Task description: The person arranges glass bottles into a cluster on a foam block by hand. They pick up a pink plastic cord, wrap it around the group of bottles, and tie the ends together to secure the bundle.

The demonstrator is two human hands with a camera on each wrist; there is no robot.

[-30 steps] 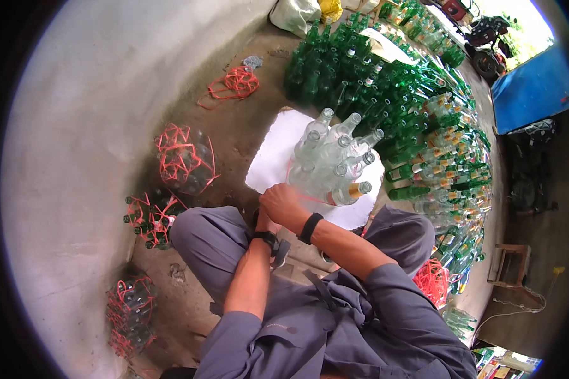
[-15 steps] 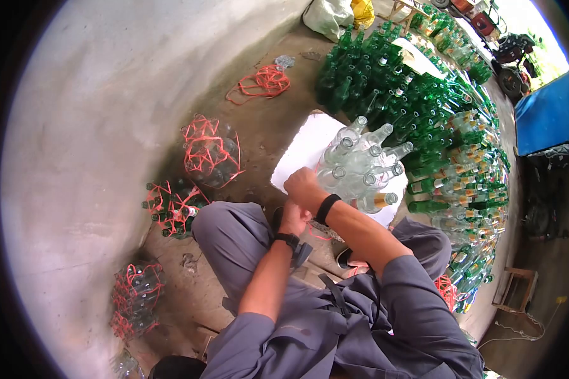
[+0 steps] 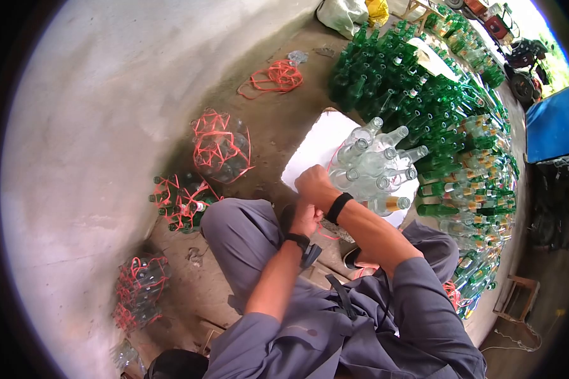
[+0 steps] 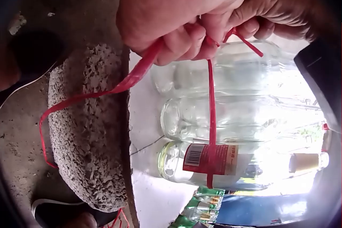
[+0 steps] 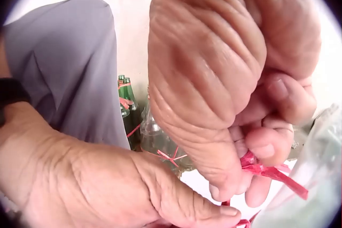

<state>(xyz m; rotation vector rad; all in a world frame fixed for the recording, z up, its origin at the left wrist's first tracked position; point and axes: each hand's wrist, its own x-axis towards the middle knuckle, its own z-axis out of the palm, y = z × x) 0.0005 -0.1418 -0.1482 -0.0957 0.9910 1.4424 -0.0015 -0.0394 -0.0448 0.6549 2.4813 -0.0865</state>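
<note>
A cluster of clear glass bottles (image 3: 374, 165) stands on a white board (image 3: 311, 142). Thin red plastic strap (image 4: 212, 116) runs around the bottles, crossing one with a red barcode label (image 4: 209, 159). At the cluster's near left side, my left hand (image 3: 305, 219) has its fingers curled tightly on the strap, and a long loose tail (image 4: 91, 95) trails from it. Just above it, close to the bottles, my right hand (image 3: 317, 186) pinches the strap, a short end (image 5: 283, 179) sticking out past its fingers. The hands nearly touch.
Bundles of bottles tied in red strap (image 3: 221, 146) sit along the wall to the left. A loose coil of red strap (image 3: 278, 77) lies beyond them. Rows of green bottles (image 3: 392, 82) crowd the far and right sides. My bent knees (image 3: 243, 227) flank the board.
The head view has shifted, so the scene sits further right. My left hand, mostly covered by the right one before, now shows below it. Both hands stay beside the bottles.
</note>
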